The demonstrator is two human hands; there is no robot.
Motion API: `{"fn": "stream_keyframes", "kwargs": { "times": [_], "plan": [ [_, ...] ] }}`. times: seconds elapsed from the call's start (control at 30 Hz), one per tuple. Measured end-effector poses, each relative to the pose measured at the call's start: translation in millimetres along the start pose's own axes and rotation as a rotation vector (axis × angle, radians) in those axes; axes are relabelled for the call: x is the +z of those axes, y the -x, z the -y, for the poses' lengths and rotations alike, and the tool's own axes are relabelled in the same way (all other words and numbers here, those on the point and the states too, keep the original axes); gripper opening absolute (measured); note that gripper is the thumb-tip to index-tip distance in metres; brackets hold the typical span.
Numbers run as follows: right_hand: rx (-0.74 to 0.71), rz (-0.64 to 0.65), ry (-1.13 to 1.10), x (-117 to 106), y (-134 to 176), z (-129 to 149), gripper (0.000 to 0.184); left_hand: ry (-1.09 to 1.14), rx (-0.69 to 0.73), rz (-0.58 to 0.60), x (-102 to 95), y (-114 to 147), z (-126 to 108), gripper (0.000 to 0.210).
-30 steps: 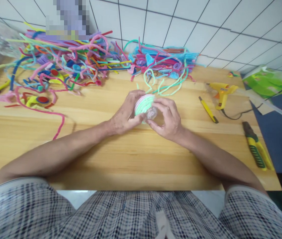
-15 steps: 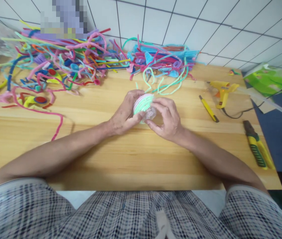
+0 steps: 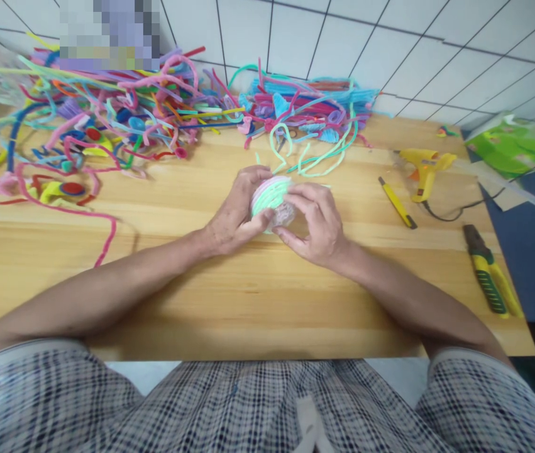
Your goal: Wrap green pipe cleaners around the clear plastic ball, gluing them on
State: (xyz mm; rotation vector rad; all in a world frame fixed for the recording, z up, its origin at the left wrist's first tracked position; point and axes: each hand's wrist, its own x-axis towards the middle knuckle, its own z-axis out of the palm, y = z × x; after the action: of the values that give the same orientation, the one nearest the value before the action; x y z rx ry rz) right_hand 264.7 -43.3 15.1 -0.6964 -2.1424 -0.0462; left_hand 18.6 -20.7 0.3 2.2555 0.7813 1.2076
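Between my hands, above the middle of the wooden table (image 3: 248,308), is a rounded ball wrapped in pale green and pink pipe cleaners (image 3: 270,193). A greyish, see-through patch shows at its lower right. My left hand (image 3: 236,214) is closed round the ball's left side, its thumb pressing on the front. My right hand (image 3: 317,223) pinches at the ball's right edge with thumb and fingertips. Just beyond the hands lie loose pale green pipe cleaners (image 3: 328,165), curled on the wood. The ball's far side is hidden.
A tangled heap of coloured pipe cleaners (image 3: 121,107) spreads along the back left, with a blue bundle (image 3: 317,94) beside it. To the right lie a yellow utility knife (image 3: 397,202), a yellow glue gun (image 3: 425,170) with its cord, and yellow-green pliers (image 3: 488,270). A tiled wall stands behind.
The view has shifted slightly. Both hands keep their hold on the ball, with hardly any movement of the fingers.
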Motion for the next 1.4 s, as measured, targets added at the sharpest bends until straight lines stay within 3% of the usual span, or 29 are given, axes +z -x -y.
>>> {"fn": "stream_keyframes", "kwargs": {
  "times": [0.47, 0.8, 1.07, 1.2, 1.4],
  "plan": [
    [0.006, 0.015, 0.013, -1, -1, 0, 0.061, -0.052, 0.032, 0.005, 0.5, 0, 6, 0.064],
    [-0.039, -0.054, 0.021, 0, -4, 0, 0.065, 0.064, -0.019, 0.052, -5.8, -1, -5, 0.056],
    [0.000, 0.003, 0.016, -2, -1, -2, 0.068, 0.052, -0.035, 0.044, -3.8, 0, -2, 0.065],
    [-0.009, -0.016, 0.007, -1, -1, -1, 0.069, 0.144, -0.106, 0.050, -6.8, -1, -7, 0.067],
    [0.008, 0.037, -0.017, 0, 3, 0, 0.064, 0.265, -0.213, 0.011, -9.8, -9, -13, 0.052]
  ]
}}
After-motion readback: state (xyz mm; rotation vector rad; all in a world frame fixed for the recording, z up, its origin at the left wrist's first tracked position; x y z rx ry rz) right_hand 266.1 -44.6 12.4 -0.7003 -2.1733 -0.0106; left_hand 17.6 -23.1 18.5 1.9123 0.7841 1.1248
